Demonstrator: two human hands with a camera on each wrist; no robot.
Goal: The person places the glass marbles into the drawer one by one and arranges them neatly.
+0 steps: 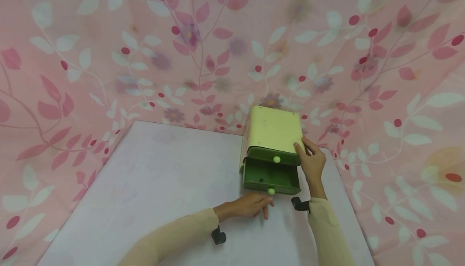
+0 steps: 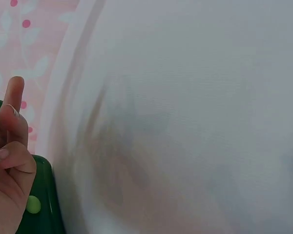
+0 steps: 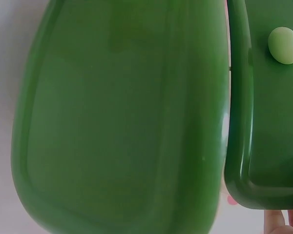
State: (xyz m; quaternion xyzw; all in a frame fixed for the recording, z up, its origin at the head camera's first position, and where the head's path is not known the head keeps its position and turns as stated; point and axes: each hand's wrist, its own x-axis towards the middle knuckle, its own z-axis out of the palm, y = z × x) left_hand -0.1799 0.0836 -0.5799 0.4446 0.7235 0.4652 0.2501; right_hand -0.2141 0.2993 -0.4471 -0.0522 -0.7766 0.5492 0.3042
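While the lower drawer [image 1: 270, 177] stood pulled out of the small drawer box [image 1: 273, 130], the right hand [image 1: 313, 162] held the box's front right corner, thumb on the pale yellow top and fingers curled down its side. The box sat at the far right of the white table [image 1: 163, 193], close to the pink leaf-print cloth [image 1: 109, 56]. Upper drawer [image 1: 273, 156] was closed, its light green knob [image 1: 277, 159] showing. The left hand [image 1: 250, 205] lay low on the table just before the open drawer, fingers loosely extended, fingertips next to the lower knob [image 1: 271, 191]; whether they touched it could not be told. Nothing was gripped in that hand. Something small and dark lay inside the open drawer, too small to identify.
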